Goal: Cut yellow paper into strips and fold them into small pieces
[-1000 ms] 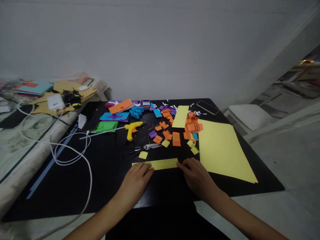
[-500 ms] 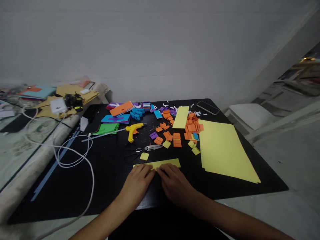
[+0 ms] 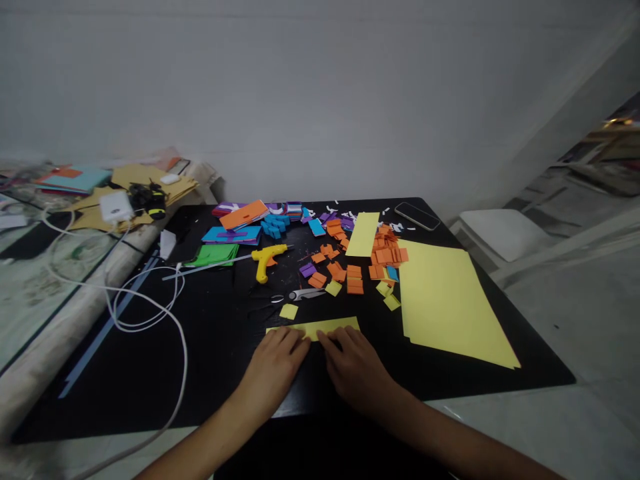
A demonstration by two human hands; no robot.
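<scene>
Lower centre: yellow strip (image 3: 320, 326) apparently being pressed flat by left hand (image 3: 276, 357) and right hand (image 3: 354, 360), fingers (image 3: 297, 341) half-curled, pinch indiscernible; even pressure seemingly being required next.

Passage open between white cable (image 3: 185, 353) and yellow strip (image 3: 320, 327); beyond strip, scissors (image 3: 307, 294), glue gun (image 3: 263, 261) block way

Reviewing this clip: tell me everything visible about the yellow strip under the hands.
The yellow strip looks like paper or thin card: long, narrow, plain. It lies on the near part of the black table, running left to right. The left hand covers part of its left half; the right hand touches its right half. Whether it is folded cannot be told.
</scene>
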